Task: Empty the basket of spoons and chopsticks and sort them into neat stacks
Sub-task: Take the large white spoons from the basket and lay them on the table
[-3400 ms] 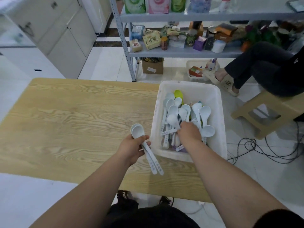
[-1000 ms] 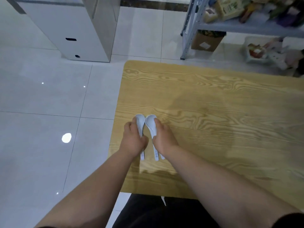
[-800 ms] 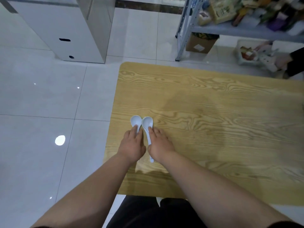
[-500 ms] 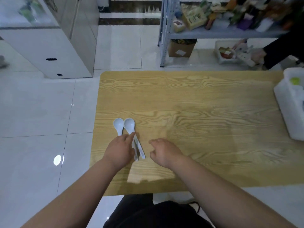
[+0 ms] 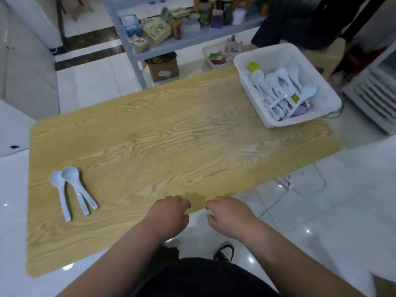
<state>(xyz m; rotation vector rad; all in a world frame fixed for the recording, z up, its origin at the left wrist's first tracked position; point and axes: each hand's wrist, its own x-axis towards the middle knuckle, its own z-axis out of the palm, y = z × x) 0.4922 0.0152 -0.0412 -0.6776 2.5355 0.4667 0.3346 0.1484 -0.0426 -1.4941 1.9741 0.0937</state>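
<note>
The pale wood-grain surface (image 5: 171, 136) fills most of the view. At its far right corner stands a white rectangular plastic basket (image 5: 276, 56), which holds a jumble of white plastic spoons (image 5: 276, 86) with some green and purple pieces among them. At the near edge, the left hand (image 5: 169, 213) and right hand (image 5: 229, 215) hover close together, fingers loosely curled and gripping nothing. Well to their left, a few white spoons (image 5: 70, 185) lie side by side on the surface, bowls touching and handles pointing toward the person.
</note>
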